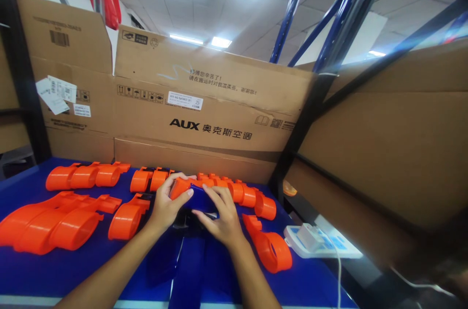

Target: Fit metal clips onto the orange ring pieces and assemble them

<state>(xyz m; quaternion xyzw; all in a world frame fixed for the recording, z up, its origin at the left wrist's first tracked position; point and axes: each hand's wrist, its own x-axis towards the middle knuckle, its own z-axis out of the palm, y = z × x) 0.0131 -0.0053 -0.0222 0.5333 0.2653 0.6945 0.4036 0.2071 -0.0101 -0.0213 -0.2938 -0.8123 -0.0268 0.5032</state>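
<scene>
My left hand [168, 202] is closed around an orange curved plastic piece [180, 187], its thumb resting where the orange meets a glossy dark-blue piece [199, 198]. On the other side, my right hand [219, 209] grips the blue piece between thumb and fingers. Both pieces touch, held up over the table; whether they are joined I cannot tell. Below the hands something dark and shiny is partly hidden, and a blue strip [188, 270] runs toward me. Closest to my left forearm lies an orange looped plastic part [126, 219]; another orange looped part [272, 250] lies right of my right hand.
More orange looped parts stand in rows on the blue table [91, 270], at left [47, 226] and behind my hands [248, 196]. A cardboard box wall [146, 124] closes the back. At right are a white power strip [351, 248] with a cable and a dark metal post [303, 119].
</scene>
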